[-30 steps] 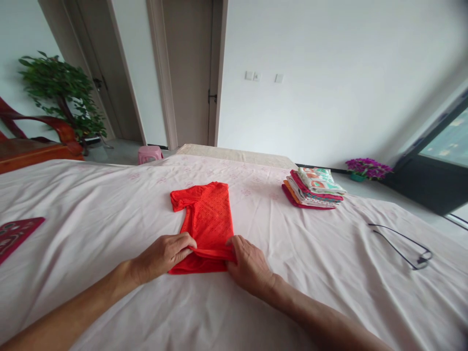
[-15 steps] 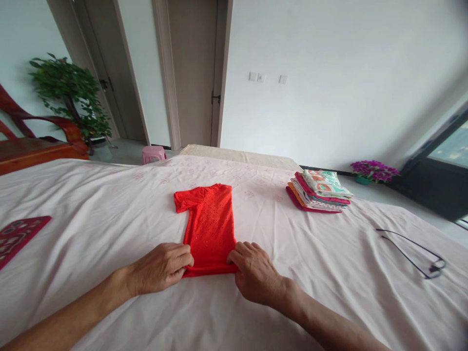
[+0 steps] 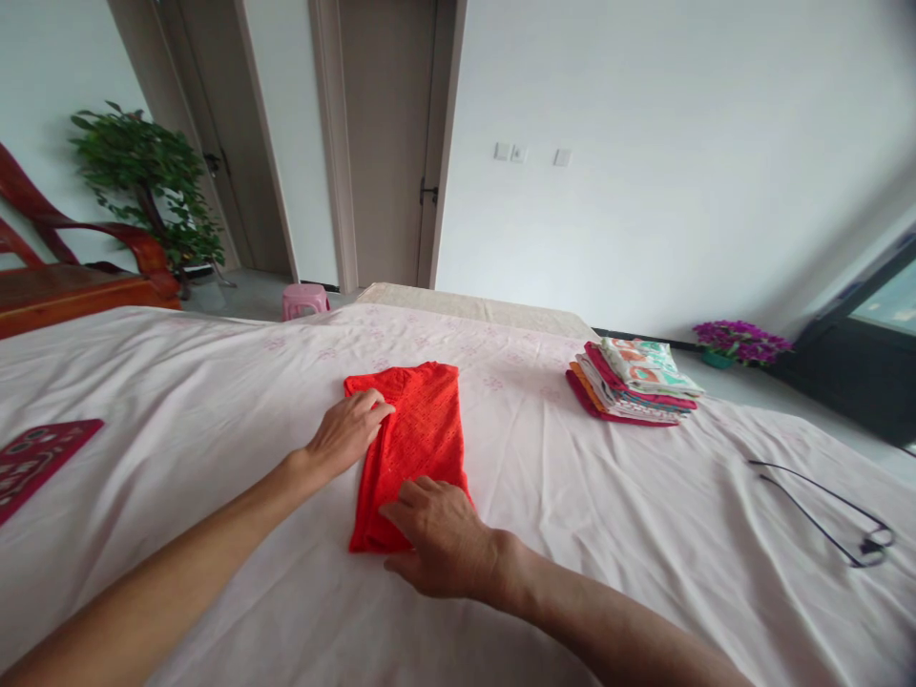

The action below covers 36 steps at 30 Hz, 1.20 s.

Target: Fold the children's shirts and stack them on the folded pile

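Observation:
A red short-sleeved shirt (image 3: pixel 429 429), partly folded, lies on the pale bed sheet (image 3: pixel 572 572) in front of me. My left hand (image 3: pixel 350 429) is at its left side by the sleeve, fingers bent together on the cloth edge; its thumb is mostly hidden. Over the shirt's lower part hovers or rests my right hand (image 3: pixel 440 534), thumb and fingers spread apart, covering the bottom right corner. Whether its fingertips press on the cloth I cannot tell.
Folded clothes are stacked (image 3: pixel 634 382) at the back right. Glasses (image 3: pixel 859 544) lie on the sheet at right, a dark red printed item (image 3: pixel 43 463) at left. Beyond the bed stand a pink stool (image 3: pixel 305 301), a wooden chair (image 3: pixel 150 262), and a purple flower pot (image 3: pixel 740 342).
My left hand has moved up from the bottom hem to the sleeve. The right hand has let go of the bottom right corner and shifted left over the lower shirt. The view has shifted slightly.

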Each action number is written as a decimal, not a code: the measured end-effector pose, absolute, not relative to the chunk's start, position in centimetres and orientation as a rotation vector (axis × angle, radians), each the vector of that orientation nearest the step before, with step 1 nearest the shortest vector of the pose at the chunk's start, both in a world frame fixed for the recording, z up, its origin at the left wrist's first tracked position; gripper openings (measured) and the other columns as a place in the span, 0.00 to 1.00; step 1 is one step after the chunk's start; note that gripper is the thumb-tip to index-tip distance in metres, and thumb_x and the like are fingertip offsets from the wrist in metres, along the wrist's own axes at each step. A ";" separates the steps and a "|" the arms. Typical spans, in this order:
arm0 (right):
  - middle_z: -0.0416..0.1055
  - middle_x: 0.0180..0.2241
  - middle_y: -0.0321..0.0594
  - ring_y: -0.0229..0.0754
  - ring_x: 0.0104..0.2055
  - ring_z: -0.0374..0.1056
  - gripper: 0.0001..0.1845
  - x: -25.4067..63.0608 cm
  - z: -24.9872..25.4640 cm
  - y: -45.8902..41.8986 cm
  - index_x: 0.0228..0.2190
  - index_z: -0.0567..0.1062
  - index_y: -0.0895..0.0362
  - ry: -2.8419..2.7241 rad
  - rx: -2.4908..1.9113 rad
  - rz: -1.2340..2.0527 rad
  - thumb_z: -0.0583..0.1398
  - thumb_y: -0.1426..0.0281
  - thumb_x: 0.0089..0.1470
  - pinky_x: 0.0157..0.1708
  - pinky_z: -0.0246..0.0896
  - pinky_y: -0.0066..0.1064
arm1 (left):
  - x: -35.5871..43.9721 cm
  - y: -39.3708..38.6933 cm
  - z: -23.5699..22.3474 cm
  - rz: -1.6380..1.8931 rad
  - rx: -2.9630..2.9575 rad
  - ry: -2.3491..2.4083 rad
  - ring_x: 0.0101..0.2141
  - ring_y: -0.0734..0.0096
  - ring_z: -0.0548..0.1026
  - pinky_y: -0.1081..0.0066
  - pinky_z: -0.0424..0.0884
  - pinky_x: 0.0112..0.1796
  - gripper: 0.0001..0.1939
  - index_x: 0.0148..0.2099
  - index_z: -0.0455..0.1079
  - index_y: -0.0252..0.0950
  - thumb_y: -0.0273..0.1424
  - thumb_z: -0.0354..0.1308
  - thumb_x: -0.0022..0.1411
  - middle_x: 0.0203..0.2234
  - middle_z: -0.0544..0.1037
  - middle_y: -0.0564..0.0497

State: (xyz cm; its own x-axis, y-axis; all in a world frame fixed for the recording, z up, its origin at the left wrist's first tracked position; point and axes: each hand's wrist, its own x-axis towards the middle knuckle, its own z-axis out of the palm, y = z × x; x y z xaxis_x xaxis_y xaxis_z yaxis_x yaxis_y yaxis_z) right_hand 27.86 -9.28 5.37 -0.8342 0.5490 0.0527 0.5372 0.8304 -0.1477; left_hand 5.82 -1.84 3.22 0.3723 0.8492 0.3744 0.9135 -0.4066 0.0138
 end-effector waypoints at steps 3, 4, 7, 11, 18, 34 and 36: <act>0.72 0.35 0.39 0.43 0.37 0.67 0.11 27.3 4.4 -9.0 0.35 0.73 0.54 -2.905 -0.908 0.169 0.60 0.59 0.56 0.32 0.57 0.31 | 5.9 0.0 3.0 -0.333 -2.349 -1.555 0.43 0.60 0.70 0.62 0.65 0.44 0.16 0.47 0.73 0.40 0.22 0.48 0.64 0.42 0.74 0.44; 0.72 0.35 0.39 0.43 0.36 0.67 0.11 27.2 4.1 -9.0 0.35 0.73 0.54 -2.900 -0.915 0.158 0.59 0.60 0.57 0.31 0.57 0.31 | 5.9 0.5 2.9 -0.302 -2.336 -1.559 0.42 0.59 0.70 0.61 0.65 0.44 0.16 0.46 0.74 0.40 0.21 0.48 0.64 0.40 0.74 0.44; 0.73 0.36 0.39 0.43 0.36 0.67 0.11 27.0 3.5 -8.8 0.35 0.73 0.55 -2.883 -0.898 0.142 0.56 0.61 0.59 0.30 0.57 0.30 | 5.5 1.7 2.4 -0.281 -2.318 -1.582 0.41 0.58 0.70 0.60 0.64 0.44 0.15 0.43 0.74 0.39 0.20 0.48 0.63 0.36 0.75 0.44; 0.73 0.34 0.38 0.39 0.34 0.67 0.10 27.0 3.5 -8.5 0.33 0.73 0.55 -2.821 -0.912 0.265 0.54 0.65 0.61 0.32 0.56 0.28 | 4.5 2.6 2.3 -0.329 -2.267 -1.630 0.42 0.61 0.70 0.62 0.64 0.45 0.15 0.41 0.73 0.38 0.20 0.48 0.62 0.36 0.74 0.45; 0.74 0.36 0.35 0.37 0.36 0.69 0.09 26.8 4.5 -8.2 0.36 0.75 0.53 -2.714 -0.909 0.566 0.55 0.66 0.61 0.34 0.57 0.26 | 2.7 3.1 1.7 -0.407 -2.223 -1.726 0.41 0.62 0.71 0.63 0.65 0.44 0.14 0.39 0.74 0.39 0.19 0.50 0.58 0.36 0.75 0.46; 0.76 0.35 0.35 0.37 0.35 0.69 0.15 29.9 4.7 -1.8 0.42 0.77 0.54 -2.350 -1.096 0.837 0.52 0.69 0.61 0.37 0.60 0.26 | 8.6 2.8 2.2 -0.391 -2.335 -1.800 0.37 0.64 0.75 0.66 0.67 0.40 0.13 0.36 0.74 0.36 0.30 0.48 0.66 0.33 0.78 0.44; 0.76 0.41 0.39 0.39 0.40 0.70 0.17 30.7 4.5 2.5 0.48 0.74 0.56 -2.096 -1.384 0.764 0.53 0.70 0.60 0.40 0.61 0.27 | 8.9 3.4 2.4 -0.417 -2.290 -1.834 0.37 0.65 0.75 0.66 0.66 0.41 0.14 0.38 0.73 0.37 0.29 0.46 0.67 0.34 0.78 0.45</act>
